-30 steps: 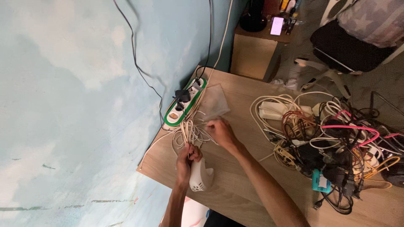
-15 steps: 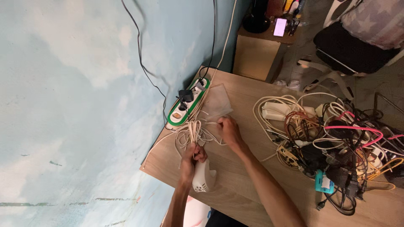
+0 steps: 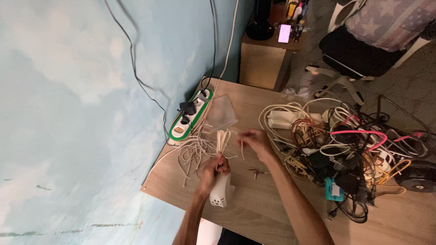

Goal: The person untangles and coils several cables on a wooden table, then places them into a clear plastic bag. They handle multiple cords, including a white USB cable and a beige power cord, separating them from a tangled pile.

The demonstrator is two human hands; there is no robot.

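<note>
Head view, looking down on a wooden table (image 3: 254, 213) pushed against a pale blue wall. Nearest, the left hand (image 3: 212, 170) is closed in a fist around folded loops of a cream cable (image 3: 221, 141), the loop ends standing up above the knuckles; the same hand presses a white perforated adapter (image 3: 222, 191) against the tabletop beneath it. Just beyond and to the right, the right hand (image 3: 257, 139) pinches the loose end of that cable between thumb and fingertips, a short tail hanging down. To my eye, coiling this well means keeping the left fist tight so the loops do not slide, and feeding the tail with even tension, each loop matching the last. The slack strands (image 3: 190, 154) sprawled to the left look ready to snag, so they want drawing in slowly. A small dark connector (image 3: 255, 172) lies on the table between the forearms. Farther back on the left sits a green-rimmed power strip (image 3: 187, 119) with a black plug in it, a clear plastic bag (image 3: 220, 113) just beside it. To the right, well apart, lies a big tangle of cables (image 3: 345, 149). Beyond the table stand a small cabinet (image 3: 261, 63) and a chair (image 3: 354, 54).
</note>
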